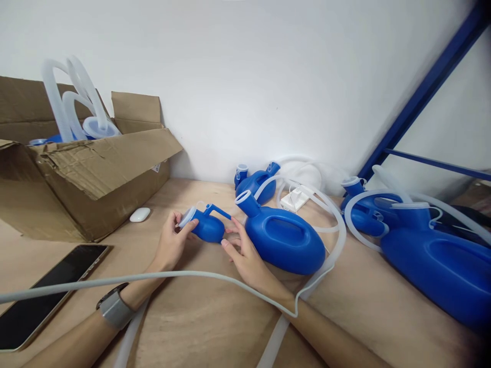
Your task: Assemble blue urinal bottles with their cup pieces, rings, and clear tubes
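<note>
— Hands first: what are they on?

— The left hand (172, 244) grips the pale capped end of a small blue vessel (205, 225); the right hand (245, 258) lies flat, fingers spread, fingertips touching the vessel's other end. The vessel rests on the table between them.

— And the table?

— Bare light wood (215, 327), set against a plain white wall (245, 76). A blue metal frame (425, 92) slants up at the right.

— Any writing?

— A small label shows on the cardboard box (76, 179), too small to read.

— What else lies about?

— A large blue jug (286, 237) is just beside the right hand, with a clear hose (333, 225) looping around it. More blue jugs lie behind and to the right. A grey cable (153, 276) crosses over both forearms. A dark tablet (49, 294) lies at the left, a white mouse (140, 214) near the box, and ribbed hoses (61, 102) stick up out of the box.
</note>
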Demonstrator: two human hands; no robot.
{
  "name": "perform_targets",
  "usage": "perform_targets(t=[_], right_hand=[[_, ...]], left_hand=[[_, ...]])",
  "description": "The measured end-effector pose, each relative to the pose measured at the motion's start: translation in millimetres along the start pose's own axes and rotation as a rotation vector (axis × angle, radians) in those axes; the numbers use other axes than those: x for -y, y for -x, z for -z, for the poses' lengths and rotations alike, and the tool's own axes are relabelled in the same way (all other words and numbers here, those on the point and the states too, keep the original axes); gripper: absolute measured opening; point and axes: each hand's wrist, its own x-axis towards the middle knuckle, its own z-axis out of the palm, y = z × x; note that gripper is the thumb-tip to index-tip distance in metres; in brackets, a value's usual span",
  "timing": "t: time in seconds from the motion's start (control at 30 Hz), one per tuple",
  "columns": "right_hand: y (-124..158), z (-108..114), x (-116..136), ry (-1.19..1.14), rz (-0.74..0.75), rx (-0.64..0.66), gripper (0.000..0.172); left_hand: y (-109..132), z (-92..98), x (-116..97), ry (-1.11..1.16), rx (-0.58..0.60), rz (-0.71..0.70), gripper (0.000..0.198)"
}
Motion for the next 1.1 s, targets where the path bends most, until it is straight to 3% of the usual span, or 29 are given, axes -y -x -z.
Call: perform_targets(t=[0.2, 0.37, 0.5, 0.6, 0.7, 0.77, 0.83, 0.93, 1.1], right_hand=[[4.6, 2.3, -4.6, 0.237, 0.099, 0.084, 0.066], [2.9, 16.1, 30.9, 0.351, 0.312, 0.086, 0.050], [-4.2, 43.5, 68.0, 0.541, 0.586, -0.089, 0.035], [-13.5, 74.8, 79.5, 0.653, 0.676, -0.291, 0.025], [-26.8, 110.6, 73.8, 0.730, 0.578, -0.421, 0.026], [-35.0, 131.3, 66.2, 0.761, 0.425, -0.391, 0.037], [-39.5, 145.5, 60.9, 0.741, 0.210, -0.265, 0.051], [-39.1, 153.5, 62.8, 0.726, 0.034, -0.092, 0.067], [-50.7, 152.9, 77.5, 0.713, -0.068, -0.073, 0.065]], left_hand=[[-2.6, -0.7, 4.5, -0.078, -0.040, 0.054, 0.073], [-4.3, -1.1, 6.0, -0.119, -0.051, 0.032, 0.078], [-2.6, -2.4, 1.0, -0.129, -0.046, 0.066, 0.091], [-0.2, -2.6, -2.6, -0.119, -0.030, 0.083, 0.093], [1.0, -1.7, -3.0, -0.098, -0.024, 0.082, 0.089], [0.6, -0.8, -1.3, -0.103, -0.032, 0.075, 0.091], [-0.8, 0.2, 1.2, -0.117, -0.046, 0.069, 0.094], [-2.9, 1.1, 4.0, -0.160, -0.069, 0.069, 0.093], [-0.8, 0.8, 1.1, -0.147, -0.051, 0.045, 0.079]])
